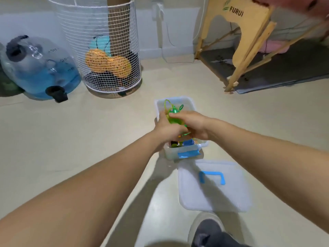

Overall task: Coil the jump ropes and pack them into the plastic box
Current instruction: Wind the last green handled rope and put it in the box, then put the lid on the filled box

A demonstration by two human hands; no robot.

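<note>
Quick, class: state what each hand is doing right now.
Left hand: grips the green jump rope over the plastic box.
Right hand: grips the same green jump rope.

A single wide-angle camera sits on the person's head and looks forward and steeply down at the floor [53, 139]. Both forearms run from the lower corners to the centre of the frame, where the left hand [167, 128] and right hand [193, 124] meet over the plastic box [185, 154]. The person's shoe [208, 230] shows at the bottom edge, so the view starts nearly at their feet. The wall [26, 20] fills the top edge, with straight lines bowed by the lens.
</note>
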